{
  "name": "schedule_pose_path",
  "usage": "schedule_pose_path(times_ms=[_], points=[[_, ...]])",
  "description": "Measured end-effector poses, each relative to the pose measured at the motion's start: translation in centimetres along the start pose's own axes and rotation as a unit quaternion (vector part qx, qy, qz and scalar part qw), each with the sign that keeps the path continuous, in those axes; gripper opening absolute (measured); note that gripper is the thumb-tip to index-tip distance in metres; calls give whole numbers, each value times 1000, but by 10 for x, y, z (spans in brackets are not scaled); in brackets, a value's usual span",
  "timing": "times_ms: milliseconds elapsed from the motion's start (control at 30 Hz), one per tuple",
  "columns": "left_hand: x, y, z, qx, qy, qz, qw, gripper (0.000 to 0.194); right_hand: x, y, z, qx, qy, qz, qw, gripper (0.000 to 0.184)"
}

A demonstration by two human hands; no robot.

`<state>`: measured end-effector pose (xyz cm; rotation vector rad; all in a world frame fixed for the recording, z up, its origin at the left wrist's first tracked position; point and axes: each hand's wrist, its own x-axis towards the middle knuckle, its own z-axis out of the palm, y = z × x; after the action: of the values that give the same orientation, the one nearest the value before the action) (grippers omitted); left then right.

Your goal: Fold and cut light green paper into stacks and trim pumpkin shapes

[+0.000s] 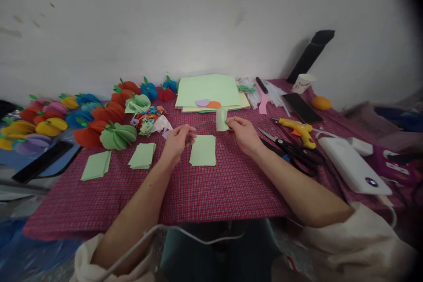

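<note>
My right hand point(243, 133) pinches a small light green paper piece point(222, 120), held upright just above the red checked cloth point(211, 185). My left hand point(178, 139) hovers beside a stack of green paper rectangles point(202, 150), fingers curled loosely with nothing visible in them. Two more green paper stacks point(142, 155) point(96, 165) lie to the left on the cloth.
Colourful paper fruit shapes point(109, 128) crowd the left side. Large green sheets point(207, 90) lie at the back. Scissors point(291, 147), a yellow glue gun point(299, 130), a phone point(302, 108), a white device point(352, 165) and a cup point(303, 83) sit on the right. A wall stands behind.
</note>
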<state>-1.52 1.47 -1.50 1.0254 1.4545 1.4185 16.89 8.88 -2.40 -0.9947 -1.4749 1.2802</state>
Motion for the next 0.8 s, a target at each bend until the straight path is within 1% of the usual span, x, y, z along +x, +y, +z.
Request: schedule_pose_path(times_ms=[33, 67, 100, 133, 200, 267, 300, 333, 367, 433, 467, 500, 533, 567, 600, 667, 700, 733, 800], points=[[-2, 2, 2, -20, -24, -18, 999, 38, -3, -1, 2, -21, -6, -22, 1000, 21], [-3, 3, 4, -41, -50, -44, 997, 43, -7, -3, 4, -61, -18, -57, 996, 20], [-5, 5, 6, -63, -76, -75, 992, 48, -11, -5, 7, -114, -38, -103, 987, 19], [-6, 6, 7, -84, -100, -105, 986, 53, -16, -7, 10, -172, -62, -158, 971, 17], [-8, 5, 9, -112, -129, -140, 975, 58, -26, -13, 15, -272, -136, -264, 915, 14], [-9, 2, 10, -110, -125, -128, 978, 52, -31, -16, 18, -331, -206, -326, 861, 15], [-9, 0, 10, -105, -112, -109, 982, 48, -33, -17, 19, -343, -223, -340, 847, 15], [-9, -3, 9, -103, -97, -87, 986, 44, -33, -17, 19, -345, -223, -341, 846, 15], [-8, -5, 9, -103, -83, -66, 989, 42, -32, -16, 18, -336, -203, -333, 858, 15], [-8, -8, 8, -113, -63, -34, 991, 41, -28, -14, 16, -284, -125, -281, 908, 15], [-8, -8, 8, -116, -62, -27, 991, 41, -26, -12, 15, -244, -88, -239, 936, 18], [-8, -8, 8, -113, -68, -27, 991, 41, -24, -10, 15, -199, -64, -194, 959, 23], [-9, -7, 9, -103, -82, -35, 991, 41, -22, -9, 15, -153, -61, -150, 975, 28], [-11, -6, 10, -89, -102, -50, 989, 40, -21, -8, 15, -111, -77, -113, 984, 32], [-13, -5, 12, -73, -124, -68, 987, 40, -21, -7, 15, -76, -106, -82, 988, 33], [-16, -4, 15, -35, -156, -98, 982, 37, -20, -6, 15, -30, -156, -42, 986, 27], [-17, -4, 17, -9, -170, -104, 980, 35, -20, -7, 14, -17, -161, -30, 986, 25], [-18, -3, 17, 22, -182, -103, 978, 31, -18, -7, 12, -7, -149, -23, 989, 24], [-18, -3, 17, 83, -205, -87, 971, 27, -12, -8, 5, 11, -84, -26, 996, 25]])
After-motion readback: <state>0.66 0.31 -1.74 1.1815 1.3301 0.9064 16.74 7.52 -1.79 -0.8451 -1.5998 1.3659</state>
